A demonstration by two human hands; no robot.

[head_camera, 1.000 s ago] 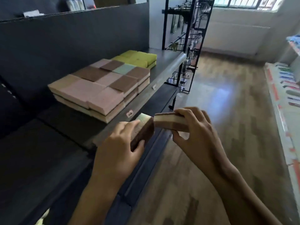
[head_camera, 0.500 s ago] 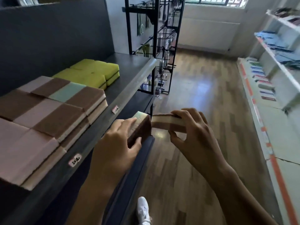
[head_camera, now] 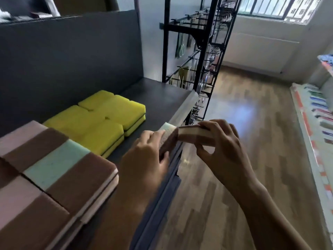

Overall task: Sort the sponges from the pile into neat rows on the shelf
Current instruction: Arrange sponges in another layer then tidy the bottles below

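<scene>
Grips green-topped sponge [head_camera: 167,131] in curled left hand [head_camera: 144,159], above shelf [head_camera: 158,98] front edge. Pinches pink sponge [head_camera: 193,135] between right hand [head_camera: 222,148] thumb and fingers, just off shelf edge, butted against first. Probably squares pair for placing beside brown rows [head_camera: 77,177] on shelf.

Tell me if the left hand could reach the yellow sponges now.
Probably yes: bare shelf lies between the left hand and the yellow sponges, but it grips a sponge.

The brown sponge stack [head_camera: 75,177] is cut off by the left edge. What hangs on the black rack [head_camera: 202,51] is blurred.
</scene>
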